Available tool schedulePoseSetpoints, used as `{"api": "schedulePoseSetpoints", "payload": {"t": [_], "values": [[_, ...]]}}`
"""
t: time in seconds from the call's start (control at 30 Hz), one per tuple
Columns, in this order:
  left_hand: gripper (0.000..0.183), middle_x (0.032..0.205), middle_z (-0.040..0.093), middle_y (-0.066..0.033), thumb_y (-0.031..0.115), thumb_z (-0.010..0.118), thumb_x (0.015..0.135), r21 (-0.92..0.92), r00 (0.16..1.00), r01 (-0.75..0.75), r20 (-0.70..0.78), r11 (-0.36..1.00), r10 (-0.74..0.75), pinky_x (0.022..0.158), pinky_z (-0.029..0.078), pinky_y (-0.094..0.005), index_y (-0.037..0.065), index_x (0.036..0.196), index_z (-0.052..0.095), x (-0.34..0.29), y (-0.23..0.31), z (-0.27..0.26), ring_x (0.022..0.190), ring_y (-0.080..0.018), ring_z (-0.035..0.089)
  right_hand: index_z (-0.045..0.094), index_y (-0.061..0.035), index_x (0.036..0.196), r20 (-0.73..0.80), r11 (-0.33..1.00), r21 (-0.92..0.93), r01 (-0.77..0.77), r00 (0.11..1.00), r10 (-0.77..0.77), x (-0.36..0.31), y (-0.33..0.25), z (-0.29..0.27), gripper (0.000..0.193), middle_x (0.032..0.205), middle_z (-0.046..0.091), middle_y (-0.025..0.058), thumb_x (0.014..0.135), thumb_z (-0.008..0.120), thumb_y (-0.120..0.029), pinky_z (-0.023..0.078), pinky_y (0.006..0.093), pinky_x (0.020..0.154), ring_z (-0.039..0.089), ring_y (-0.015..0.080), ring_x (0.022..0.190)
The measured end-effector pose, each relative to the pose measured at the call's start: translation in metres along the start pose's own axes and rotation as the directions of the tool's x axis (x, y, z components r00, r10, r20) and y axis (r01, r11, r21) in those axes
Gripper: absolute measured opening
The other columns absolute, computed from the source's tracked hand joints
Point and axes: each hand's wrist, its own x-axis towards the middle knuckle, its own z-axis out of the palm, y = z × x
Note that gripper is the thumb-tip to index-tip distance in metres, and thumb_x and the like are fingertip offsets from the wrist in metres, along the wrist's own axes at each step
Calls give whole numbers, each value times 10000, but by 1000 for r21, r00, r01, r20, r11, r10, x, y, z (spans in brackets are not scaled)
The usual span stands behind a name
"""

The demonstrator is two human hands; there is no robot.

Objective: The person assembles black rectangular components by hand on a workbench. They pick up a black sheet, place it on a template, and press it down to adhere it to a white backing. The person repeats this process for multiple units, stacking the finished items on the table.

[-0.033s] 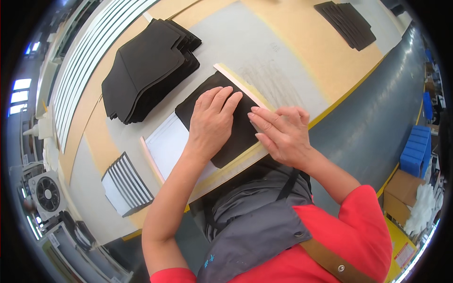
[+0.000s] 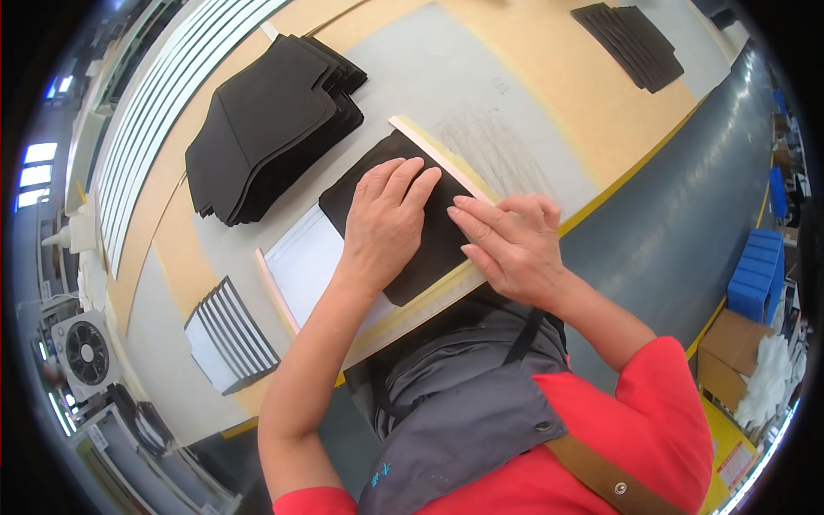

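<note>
Over on the L side I see a white box fan (image 2: 87, 353) w/ a round dark grille, nr the table's far edge. Bright window panes (image 2: 36, 176) show further back, w/ lit tubes (image 2: 60, 415) lower down (all bent by the wide view, mind). On the R, grey-green floor (image 2: 635, 232) runs past a blue crate (image 2: 755, 273), ribbed on its side. Just below sits a brown cardboard box (image 2: 725, 356), w/ crumpled white wrapping (image 2: 764, 378) beside it, & a yellow panel (image 2: 725, 442) under that.
</note>
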Motion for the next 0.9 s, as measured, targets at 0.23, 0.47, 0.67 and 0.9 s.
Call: {"api": "schedulePoseSetpoints", "payload": {"t": [0.23,0.47,0.67,0.9], "values": [[410,1354,604,-117,-2,661,868,17,999,32,-4,999,-32,1059,445,-434,87,1266,623,5,0,0,1242,-328,569,713,-169,1280,38,999,-41,-13,999,14,0,0,3,431,1361,629,-96,871,748,-304,263,387,1041,486,156,1120],[367,1302,612,-154,36,657,830,-39,995,71,-62,997,-73,1035,446,-458,79,1193,632,4,-4,1,1213,-350,580,691,-182,1324,89,997,-69,-19,996,25,4,-4,1,463,1392,627,-83,870,747,-254,316,390,1023,527,187,1115],[417,1316,614,-162,65,703,878,-185,945,213,-210,960,-250,1090,438,-478,92,1284,616,-27,-7,-46,1278,-355,556,636,-137,1410,164,997,-73,24,986,-12,4,-3,-9,426,1455,626,-3,985,633,-170,317,395,1101,529,244,1192],[380,1238,681,-178,109,726,908,52,526,824,-441,564,-727,995,521,-420,33,1272,647,-239,-106,-192,1154,-343,656,620,-71,1418,85,999,-21,32,996,-30,12,-4,-32,389,1472,617,51,1041,568,-153,298,385,1132,519,248,1234]]}}
